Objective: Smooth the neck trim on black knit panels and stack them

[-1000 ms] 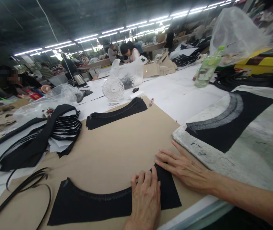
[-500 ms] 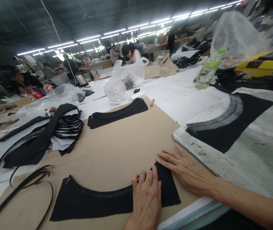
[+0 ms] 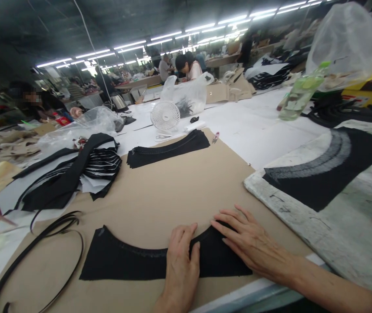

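A black curved-edge fabric piece (image 3: 130, 263) lies flat on a tan sheet (image 3: 169, 187), its concave edge away from me. My left hand (image 3: 182, 256) rests on it near the middle of the curve, fingers stretched out and thumb apart. Over its right end lies my right hand (image 3: 249, 237), palm down with fingers spread, covering part of that end. A similar black piece (image 3: 339, 169) with a greyish-white band along its curve lies on a whitish, stained board (image 3: 287, 204) to the right. Farther back on the tan sheet is a stack of curved black pieces (image 3: 169, 150).
Black strips (image 3: 42, 232) loop at the left, below a heap of black and white pieces (image 3: 68, 178). Small snips (image 3: 216, 137), a white fan (image 3: 165, 116), a plastic bag (image 3: 189, 93) and a green-capped bottle (image 3: 303, 93) stand farther back. Several people work beyond.
My left hand has slid left along the curved edge of the black piece. My right hand now lies more over its right end. The view has turned slightly left.
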Demonstrator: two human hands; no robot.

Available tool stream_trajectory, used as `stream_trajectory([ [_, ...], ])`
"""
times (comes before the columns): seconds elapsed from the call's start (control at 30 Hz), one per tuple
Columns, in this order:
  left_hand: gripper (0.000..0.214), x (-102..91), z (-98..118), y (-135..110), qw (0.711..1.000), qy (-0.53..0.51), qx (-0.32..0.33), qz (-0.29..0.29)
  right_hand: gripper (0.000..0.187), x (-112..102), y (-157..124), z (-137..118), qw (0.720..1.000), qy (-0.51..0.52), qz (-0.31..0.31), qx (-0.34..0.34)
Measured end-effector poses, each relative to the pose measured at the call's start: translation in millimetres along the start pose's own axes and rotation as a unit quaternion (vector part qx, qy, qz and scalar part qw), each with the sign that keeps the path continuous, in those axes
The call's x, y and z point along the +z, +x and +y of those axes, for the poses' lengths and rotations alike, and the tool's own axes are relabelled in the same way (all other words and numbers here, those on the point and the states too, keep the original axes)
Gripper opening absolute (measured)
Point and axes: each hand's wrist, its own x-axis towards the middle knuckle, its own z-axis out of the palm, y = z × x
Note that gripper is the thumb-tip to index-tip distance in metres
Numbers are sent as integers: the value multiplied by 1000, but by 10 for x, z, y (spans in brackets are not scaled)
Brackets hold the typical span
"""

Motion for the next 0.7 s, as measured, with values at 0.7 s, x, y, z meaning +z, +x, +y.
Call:
stream_trajectory([
  [0.7,44,-45,-53,-370,980,144,131,-42,35,370,32,-94,993,-45,85,-69],
])
